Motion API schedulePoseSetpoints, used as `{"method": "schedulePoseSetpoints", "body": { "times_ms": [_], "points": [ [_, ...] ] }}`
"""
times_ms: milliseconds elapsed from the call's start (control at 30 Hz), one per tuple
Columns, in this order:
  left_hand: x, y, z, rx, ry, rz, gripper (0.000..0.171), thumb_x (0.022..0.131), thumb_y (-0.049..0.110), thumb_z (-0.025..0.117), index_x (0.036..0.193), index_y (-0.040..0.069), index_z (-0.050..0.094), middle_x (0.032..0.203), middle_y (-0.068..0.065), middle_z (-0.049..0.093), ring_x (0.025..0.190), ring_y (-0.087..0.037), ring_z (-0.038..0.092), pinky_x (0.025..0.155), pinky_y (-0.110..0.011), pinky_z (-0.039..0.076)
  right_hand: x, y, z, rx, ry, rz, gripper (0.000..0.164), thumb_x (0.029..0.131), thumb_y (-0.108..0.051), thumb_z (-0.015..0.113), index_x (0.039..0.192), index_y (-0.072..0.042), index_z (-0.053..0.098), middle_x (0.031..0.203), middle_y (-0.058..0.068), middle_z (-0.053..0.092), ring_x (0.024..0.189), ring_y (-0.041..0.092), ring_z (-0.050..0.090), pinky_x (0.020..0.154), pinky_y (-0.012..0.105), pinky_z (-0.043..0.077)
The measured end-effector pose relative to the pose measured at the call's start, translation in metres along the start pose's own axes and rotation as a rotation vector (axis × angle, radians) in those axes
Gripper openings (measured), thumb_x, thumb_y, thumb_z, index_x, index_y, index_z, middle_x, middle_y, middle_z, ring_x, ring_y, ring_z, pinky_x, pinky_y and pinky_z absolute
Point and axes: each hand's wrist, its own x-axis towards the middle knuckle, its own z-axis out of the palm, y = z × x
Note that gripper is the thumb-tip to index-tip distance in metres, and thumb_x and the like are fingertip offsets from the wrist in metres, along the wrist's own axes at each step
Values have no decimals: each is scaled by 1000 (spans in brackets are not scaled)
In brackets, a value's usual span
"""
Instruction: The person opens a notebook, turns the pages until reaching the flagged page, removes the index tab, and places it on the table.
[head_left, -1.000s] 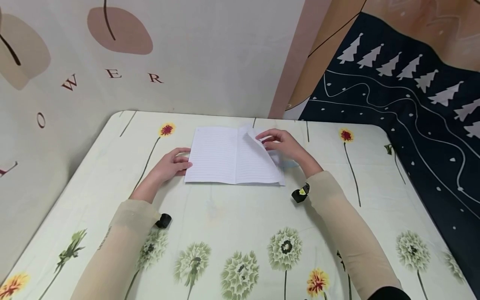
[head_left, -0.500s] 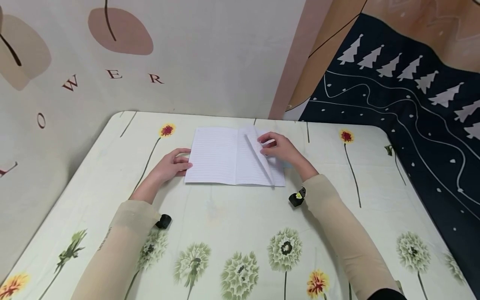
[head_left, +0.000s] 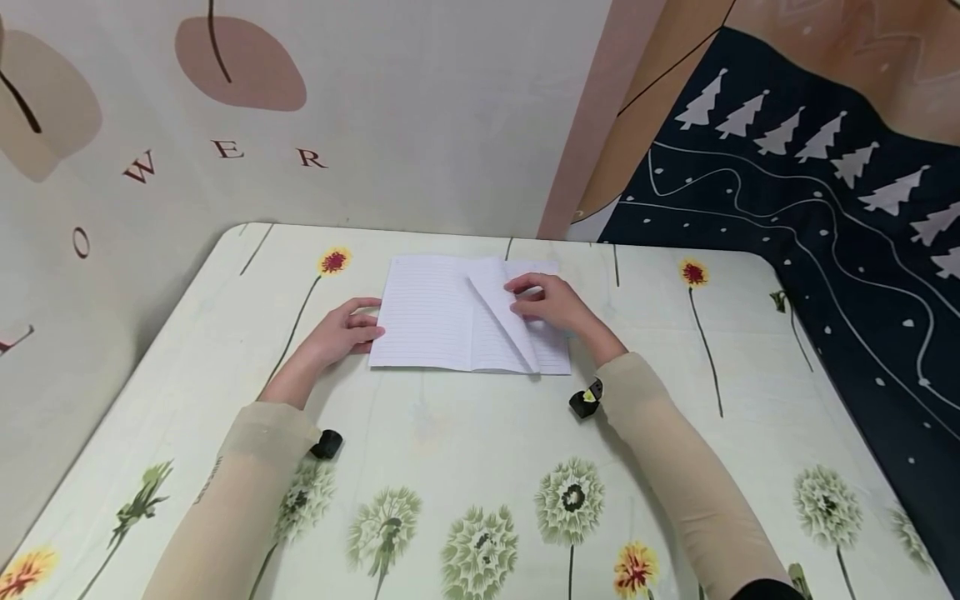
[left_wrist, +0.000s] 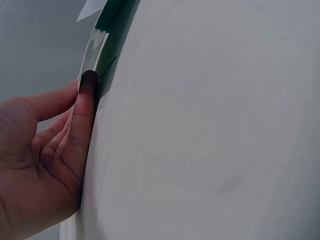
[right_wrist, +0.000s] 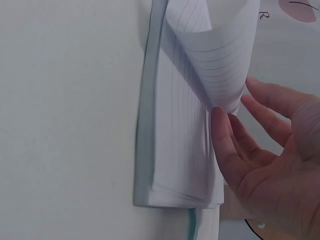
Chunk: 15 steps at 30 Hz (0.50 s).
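Observation:
A lined notebook [head_left: 426, 312] lies spread on the table. Along its outer left edge, my left hand [head_left: 341, 329] pinches the cover and pages. In the left wrist view, a fingertip of that hand [left_wrist: 45, 150] lies against the cover's green-printed underside [left_wrist: 107, 55]. My right hand [head_left: 553, 302] is over the right half, pinching a leaf [head_left: 497, 304] that bends up and leftward. The right wrist view shows this leaf curled into a loose roll [right_wrist: 220, 60], its edge between thumb and fingers. Below it are more ruled pages [right_wrist: 180, 150] and the pale blue-grey cover edge [right_wrist: 145, 165].
The table [head_left: 420, 442] has a white cloth printed with flowers. A pale wall hanging with letters [head_left: 420, 125] rises behind it, and a dark cloth with white trees [head_left: 750, 192] hangs at the right. A small black device [head_left: 585, 400] sits at each wrist.
My right hand has moved left and slightly toward me, bringing the leaf over from the right side toward the fold. The left hand stays at the left edge.

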Motion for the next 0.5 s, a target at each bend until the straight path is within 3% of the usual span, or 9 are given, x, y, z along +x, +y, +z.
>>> {"method": "schedulePoseSetpoints", "body": {
  "times_ms": [300,500],
  "points": [
    [0,-1,-1,-4,2,-5,59,102,16,57,155,10,31,135,-23,56,84,-2,62,74,-15,55,1,-2,5,-34,0,-102,37,96,0,60,133,-5,63,138,17,55,124,34,58,105,44,49],
    [0,-2,-1,-15,-4,-4,59,102,16,57,155,10,31,134,-23,56,84,-1,62,74,-15,55,3,-3,11,-34,29,-97,37,95,1,60,131,-8,65,135,15,56,125,31,58,108,44,47]
  ]
}}
